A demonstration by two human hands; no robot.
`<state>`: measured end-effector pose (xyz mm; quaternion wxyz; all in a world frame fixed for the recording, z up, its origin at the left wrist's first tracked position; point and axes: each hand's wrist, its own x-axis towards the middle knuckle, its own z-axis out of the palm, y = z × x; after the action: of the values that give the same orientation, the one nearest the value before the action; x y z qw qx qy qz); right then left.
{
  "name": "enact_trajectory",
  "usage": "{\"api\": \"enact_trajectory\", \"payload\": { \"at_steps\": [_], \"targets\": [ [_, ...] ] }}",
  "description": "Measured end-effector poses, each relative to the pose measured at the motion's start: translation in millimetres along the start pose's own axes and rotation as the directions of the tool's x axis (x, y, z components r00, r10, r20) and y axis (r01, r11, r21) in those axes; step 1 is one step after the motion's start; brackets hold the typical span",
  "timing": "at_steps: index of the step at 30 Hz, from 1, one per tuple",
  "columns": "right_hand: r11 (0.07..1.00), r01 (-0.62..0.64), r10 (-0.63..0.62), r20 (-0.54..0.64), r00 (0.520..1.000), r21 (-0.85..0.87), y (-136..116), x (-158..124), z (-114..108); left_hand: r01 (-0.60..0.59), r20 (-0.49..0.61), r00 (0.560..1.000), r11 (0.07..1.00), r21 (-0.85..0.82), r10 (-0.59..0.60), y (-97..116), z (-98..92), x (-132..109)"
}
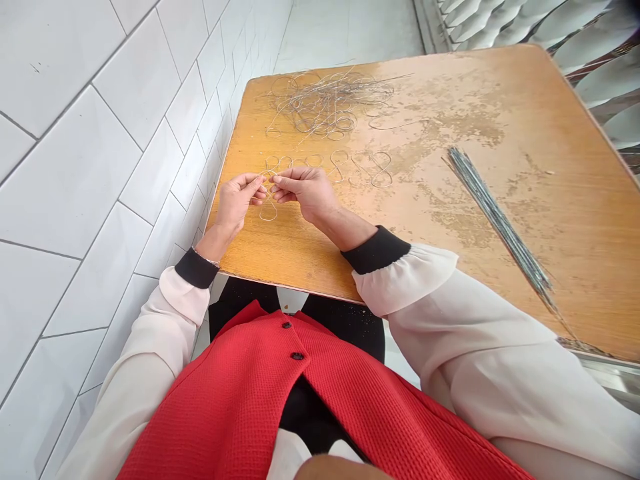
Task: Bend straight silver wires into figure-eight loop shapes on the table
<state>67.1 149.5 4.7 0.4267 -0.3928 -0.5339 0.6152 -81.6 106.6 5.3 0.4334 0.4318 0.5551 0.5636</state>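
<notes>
My left hand [239, 203] and my right hand [306, 192] face each other just above the left part of the table. Both pinch a thin looped wire [269, 215], which shows a rounded loop below the fingers and more curves between them. The fingertips hide part of it. Just behind my hands lies a row of bent wire shapes; the one at its right end is a figure-eight wire [383, 169]. Farther back spreads a tangled heap of thin wire [325, 103].
The wooden table [440, 267] has a worn, patchy top. A bundle of straight grey wires [500, 220] lies slanted at its right. A white tiled wall [100, 153] runs close along the left. Patterned white latticework [595, 60] stands beyond the far right edge.
</notes>
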Motion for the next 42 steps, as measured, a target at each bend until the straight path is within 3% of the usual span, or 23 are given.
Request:
{"api": "enact_trajectory", "payload": {
  "at_steps": [9, 19, 27, 35, 42],
  "targets": [
    [0.999, 0.016, -0.017, 0.015, 1.000, 0.036, 4.1, 2.5, -3.6, 0.037, 0.078, 0.996, 0.999, 0.028, -0.040, 4.8, -3.7, -4.7],
    [0.999, 0.004, -0.003, -0.002, 1.000, 0.054, 4.1, 4.1, -2.2, -0.038, 0.036, 0.999, 0.999, 0.018, 0.037, 0.2, -4.1, -1.5],
    [0.998, -0.023, 0.024, -0.018, 1.000, 0.054, -0.9, 0.6, -1.2, 0.003, 0.074, 0.997, 1.000, 0.027, -0.005, -1.6, -8.6, -2.1],
    [0.990, -0.118, 0.124, -0.090, 0.988, 0.072, -1.6, 4.0, 2.6, 0.054, 0.005, 0.998, 0.998, 0.036, -0.055, -0.6, -11.2, -0.9],
    [0.989, -0.132, 0.137, -0.085, 0.987, 0.062, 1.4, 4.8, 3.5, 0.057, 0.073, 0.995, 0.997, 0.050, -0.060, 0.3, -8.7, -2.4]
  ]
}}
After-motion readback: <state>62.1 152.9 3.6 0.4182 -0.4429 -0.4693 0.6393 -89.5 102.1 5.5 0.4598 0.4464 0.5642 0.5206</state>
